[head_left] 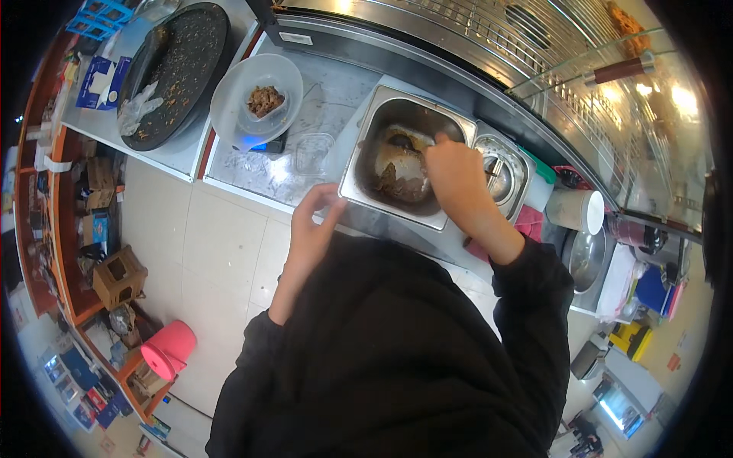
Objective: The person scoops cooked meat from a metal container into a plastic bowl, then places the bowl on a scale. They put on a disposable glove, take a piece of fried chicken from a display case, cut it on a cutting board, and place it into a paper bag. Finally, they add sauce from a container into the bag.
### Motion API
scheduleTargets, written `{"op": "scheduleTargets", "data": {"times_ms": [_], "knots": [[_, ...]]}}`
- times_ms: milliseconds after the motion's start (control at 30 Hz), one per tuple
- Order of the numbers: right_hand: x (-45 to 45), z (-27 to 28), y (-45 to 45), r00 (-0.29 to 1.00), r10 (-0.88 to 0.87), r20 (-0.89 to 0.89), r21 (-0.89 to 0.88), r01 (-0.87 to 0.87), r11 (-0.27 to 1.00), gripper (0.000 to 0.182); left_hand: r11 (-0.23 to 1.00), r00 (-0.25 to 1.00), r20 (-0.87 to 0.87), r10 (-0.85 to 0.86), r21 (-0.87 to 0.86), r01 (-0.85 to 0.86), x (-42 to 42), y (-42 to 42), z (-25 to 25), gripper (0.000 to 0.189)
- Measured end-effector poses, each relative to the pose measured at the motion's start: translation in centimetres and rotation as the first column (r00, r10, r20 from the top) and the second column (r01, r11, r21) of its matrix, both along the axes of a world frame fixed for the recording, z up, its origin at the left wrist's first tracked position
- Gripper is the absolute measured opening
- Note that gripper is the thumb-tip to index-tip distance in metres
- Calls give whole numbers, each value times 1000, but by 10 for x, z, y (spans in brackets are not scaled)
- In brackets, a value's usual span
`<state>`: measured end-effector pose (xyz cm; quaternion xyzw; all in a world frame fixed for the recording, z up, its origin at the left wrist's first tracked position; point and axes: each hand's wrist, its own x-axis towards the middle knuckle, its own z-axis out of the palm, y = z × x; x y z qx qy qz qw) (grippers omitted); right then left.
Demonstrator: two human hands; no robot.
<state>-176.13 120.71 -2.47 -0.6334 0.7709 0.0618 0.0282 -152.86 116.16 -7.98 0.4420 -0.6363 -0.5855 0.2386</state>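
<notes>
My left hand (316, 220) touches the near left corner of a deep stainless steel food pan (395, 210), its thumb and fingers apart. Over the pan's right side my right hand (455, 166) is closed, fingers reaching down inside; whether it holds a utensil is hidden. Dark brown food (401, 184) and some liquid lie at the pan's bottom. To the left, a translucent plastic bowl (226, 109) holds a smaller clear container with shredded brown food (265, 101). The bowl sits on a small scale (275, 144) with a lit blue display.
A lidded steel pan (518, 194) adjoins the deep pan on the right, near a pink cloth (529, 222) and a white tub (572, 209). A large dark round pan (189, 80) stands at far left. A glass-doored display cabinet (446, 48) borders the counter's back.
</notes>
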Motion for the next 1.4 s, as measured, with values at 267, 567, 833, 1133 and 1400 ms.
{"op": "scheduleTargets", "data": {"times_ms": [267,567,833,1133,1400], "knots": [[-6,27,13,986,111,-127,-25,-115,993,2,997,998,17,65,44,-65,1,7,-1,14],[-11,21,4,957,288,-28,202,-277,939,4,989,995,-35,-91,113,95,-4,4,1,11],[-15,-7,29,886,63,460,75,-109,991,11,982,990,-22,-142,125,144,-3,6,-3,10],[-9,18,35,748,125,651,-125,-57,991,13,987,988,-83,-128,88,135,-7,9,-3,10],[-38,8,39,642,-38,766,-13,76,997,17,994,990,-100,-100,30,103,-5,12,-7,11]]}}
